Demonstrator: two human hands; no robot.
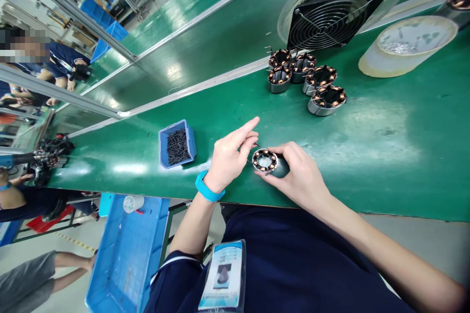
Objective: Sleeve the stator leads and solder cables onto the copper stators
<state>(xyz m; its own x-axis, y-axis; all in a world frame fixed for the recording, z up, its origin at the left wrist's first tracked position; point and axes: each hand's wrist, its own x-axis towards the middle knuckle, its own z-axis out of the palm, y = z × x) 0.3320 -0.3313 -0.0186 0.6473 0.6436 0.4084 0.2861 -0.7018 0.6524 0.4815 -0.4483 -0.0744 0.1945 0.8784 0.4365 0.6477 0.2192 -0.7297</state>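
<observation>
Stator (273, 160): rnd, metal, Cu-wound | R hand (301, 176) gripping it | L hand (231, 160): grip unclear

The right hand (299, 173) hides part of the stator (265, 168) from me. I can't read the blurred ID badge (223, 276)

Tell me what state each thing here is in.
Coil ring: held, coils facing up.
Right hand: gripping the coil ring.
Left hand: beside the ring, fingers partly curled.
Five similar rings: standing clustered.
Small bin: open, holding black pieces.
Pale tub: open, bits inside.
Fan: can't tell whether running.
Large blue tray: holding a cup.
</observation>
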